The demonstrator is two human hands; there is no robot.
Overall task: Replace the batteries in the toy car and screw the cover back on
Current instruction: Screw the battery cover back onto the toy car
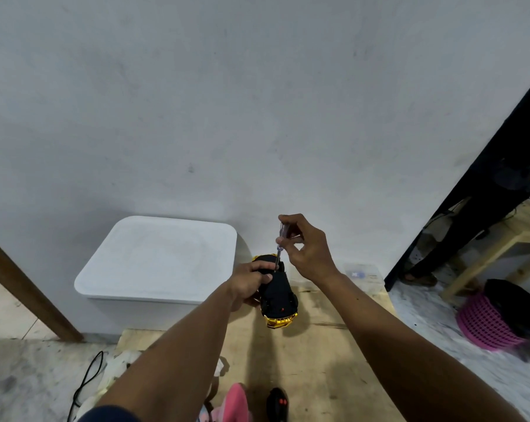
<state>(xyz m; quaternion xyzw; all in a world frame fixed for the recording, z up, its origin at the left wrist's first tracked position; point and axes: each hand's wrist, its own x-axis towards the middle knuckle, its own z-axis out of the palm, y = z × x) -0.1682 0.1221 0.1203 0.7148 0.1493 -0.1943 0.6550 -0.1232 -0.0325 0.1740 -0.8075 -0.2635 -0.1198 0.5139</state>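
Right of the white bin [157,257], above the tabletop [303,345], the left hand [250,283] grips the upturned car [277,295] while the right hand [306,248] pinches a screwdriver [280,243] at its underside, so some screw turning apparently remains.

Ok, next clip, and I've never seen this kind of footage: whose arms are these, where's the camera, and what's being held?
There is one picture, from a camera worn on a person's head, looking forward and down, so the two bare arms are the wearer's. The left hand holds a toy car upside down, black underside up, above a wooden board. The right hand holds a small screwdriver upright, its tip at the car's underside. A white box stands by the wall, a pink basket to the right, and a black remote control lies near the bottom edge.
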